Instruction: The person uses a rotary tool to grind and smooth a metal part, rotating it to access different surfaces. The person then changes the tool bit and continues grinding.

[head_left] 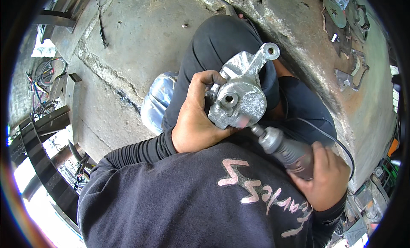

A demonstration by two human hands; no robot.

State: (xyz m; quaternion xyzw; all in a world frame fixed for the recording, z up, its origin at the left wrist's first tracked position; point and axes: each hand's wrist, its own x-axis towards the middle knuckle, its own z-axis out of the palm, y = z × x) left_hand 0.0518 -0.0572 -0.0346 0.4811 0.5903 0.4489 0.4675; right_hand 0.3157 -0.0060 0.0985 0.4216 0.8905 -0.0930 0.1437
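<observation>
My left hand (pixel 197 119) grips a silvery cast-metal housing (pixel 250 101) over my lap, its thumb across the upper left side. The housing has a round body with a bored boss and an arm that ends in a holed eye at the upper right. In my right hand (pixel 326 175) is a grey and black rotary tool (pixel 288 152), its fingers wrapped round the rear of the body. The tool's tip reaches the lower edge of the housing, where a pinkish, blurred bit (pixel 243 121) shows. Whether the bit touches the metal I cannot tell.
A black cord (pixel 329 130) loops beside my right hand. Left of my leg lies a shiny clear plastic bag (pixel 160 102). Metal plates and brackets (pixel 352 70) lie on the concrete at right. At far left stand a black metal frame (pixel 47 179) and a bicycle (pixel 49 72).
</observation>
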